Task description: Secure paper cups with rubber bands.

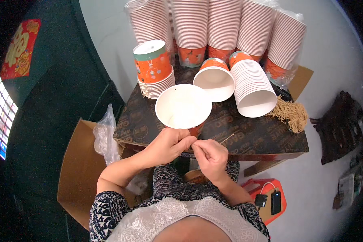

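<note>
L hand (pixel 171 146) and R hand (pixel 211 158) meet at middle of front edge of table w/ black printed top (pixel 254 142). L: thumb laid along bent fingers, against lower front of round paper tub, white inside, orange outside (pixel 184 105); cannot tell what, if anything, its fingertips clamp. R: fingers curled, thumb & index tips together; thin tan cord (pixel 227 138) shows just beyond the knuckles, grip on it unclear. Tub sits nr front edge, L of centre, mouth up & tilted toward wearer. Behind it, twd L edge: inverted orange-and-green paper tub atop nested stack (pixel 153 68). Centre: white-mouthed orange tub on its side (pixel 214 84); to its R, nested white-rimmed stack, also lying (pixel 254 86). Tan cord bundle (pixel 292 115) at R edge, nr front R corner. Along back edge: tall tub stacks in clear plastic (pixel 224 24).
</note>
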